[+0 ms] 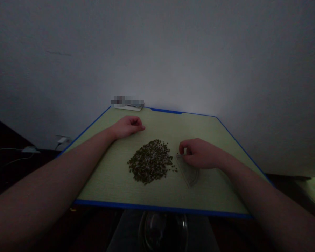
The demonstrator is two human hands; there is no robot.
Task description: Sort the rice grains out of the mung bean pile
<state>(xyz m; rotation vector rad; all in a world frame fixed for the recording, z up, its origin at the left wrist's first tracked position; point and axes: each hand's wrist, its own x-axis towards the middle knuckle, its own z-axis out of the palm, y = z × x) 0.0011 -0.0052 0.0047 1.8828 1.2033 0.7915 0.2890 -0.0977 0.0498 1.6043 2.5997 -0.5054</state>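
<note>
A pile of small dark green beans (151, 160) lies in the middle of a pale green table with a blue edge (157, 207). My left hand (127, 126) rests on the table behind and left of the pile, fingers curled under, nothing visible in it. My right hand (198, 153) sits just right of the pile with its fingers curled and thumb and forefinger pinched. It rests on the upper edge of a clear plastic protractor (189, 172) lying flat on the table.
A white flat object (128, 107) lies at the table's far edge against a bare wall. A clear glass bowl (163, 231) sits below the near edge. Cables and a plug (61, 140) are on the floor at left.
</note>
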